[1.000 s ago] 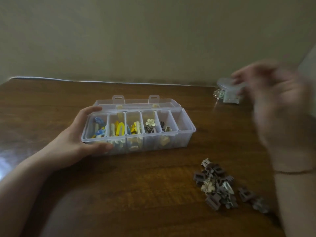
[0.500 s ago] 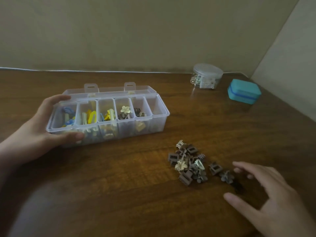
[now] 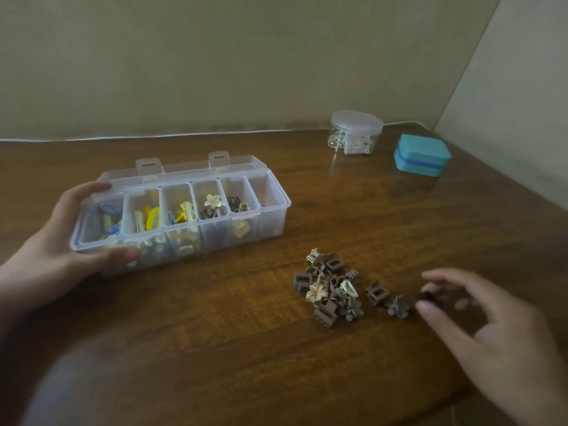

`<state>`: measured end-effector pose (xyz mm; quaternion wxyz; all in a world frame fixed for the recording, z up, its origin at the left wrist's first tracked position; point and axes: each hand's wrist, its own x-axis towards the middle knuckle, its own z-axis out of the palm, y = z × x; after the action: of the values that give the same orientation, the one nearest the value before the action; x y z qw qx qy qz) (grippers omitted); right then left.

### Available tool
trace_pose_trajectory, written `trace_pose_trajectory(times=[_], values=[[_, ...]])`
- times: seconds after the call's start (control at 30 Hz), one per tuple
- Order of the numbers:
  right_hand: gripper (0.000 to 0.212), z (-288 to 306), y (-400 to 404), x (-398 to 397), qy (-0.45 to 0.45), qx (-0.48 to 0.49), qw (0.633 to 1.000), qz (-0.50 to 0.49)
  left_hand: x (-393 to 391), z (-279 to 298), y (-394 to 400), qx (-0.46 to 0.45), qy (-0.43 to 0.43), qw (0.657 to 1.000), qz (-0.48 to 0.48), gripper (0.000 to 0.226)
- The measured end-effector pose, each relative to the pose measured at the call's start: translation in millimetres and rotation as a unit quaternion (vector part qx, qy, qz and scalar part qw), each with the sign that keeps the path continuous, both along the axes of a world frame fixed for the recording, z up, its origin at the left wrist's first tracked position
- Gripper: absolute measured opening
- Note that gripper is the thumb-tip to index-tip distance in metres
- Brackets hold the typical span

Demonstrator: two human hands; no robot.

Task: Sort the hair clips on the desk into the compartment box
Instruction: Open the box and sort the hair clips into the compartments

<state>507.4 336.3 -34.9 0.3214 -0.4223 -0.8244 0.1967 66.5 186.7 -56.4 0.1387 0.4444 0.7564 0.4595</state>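
A clear compartment box (image 3: 274, 210) stands open on the wooden desk, left of centre. Blue, yellow, cream and brown clips lie in its compartments; the rightmost one looks empty. My left hand (image 3: 52, 259) grips the box's left end, thumb on the front wall and fingers over the back rim. A pile of brown and grey hair clips (image 3: 330, 287), with one cream flower clip, lies to the right of the box. Just right of the pile, my right hand (image 3: 498, 342) pinches a small dark clip (image 3: 425, 296) between thumb and forefinger, low over the desk. The hand is blurred.
A round clear jar (image 3: 356, 132) with a lid and a teal case (image 3: 422, 155) stand at the back right, near the wall corner. A white cable (image 3: 153, 136) runs along the desk's back edge. Bare desk (image 3: 215, 348) lies in front of the box.
My right hand came down from the jar at the back right to the desk beside the pile, and its thumb and forefinger closed on a dark clip. The left hand stayed on the box.
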Motion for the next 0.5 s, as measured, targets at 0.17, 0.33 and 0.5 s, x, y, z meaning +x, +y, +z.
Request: trace_pose_trajectory(times=[0.17,0.33,0.5], values=[[0.019,41.5,22.6,-73.2,0.015,0.066,0.992,0.109,15.4,15.5,-1.2,-0.006,-0.008,1.000,-0.016,0.095],[0.007,44.8,52.5,-176.7,-0.038,0.068,0.971,0.226,16.3,20.4,-2.6,-0.022,-0.026,0.999,-0.024,0.100],[0.012,34.9,72.6,-196.2,-0.094,0.067,0.964,0.238,16.1,20.7,-3.6,-0.031,-0.037,0.998,-0.028,0.100]])
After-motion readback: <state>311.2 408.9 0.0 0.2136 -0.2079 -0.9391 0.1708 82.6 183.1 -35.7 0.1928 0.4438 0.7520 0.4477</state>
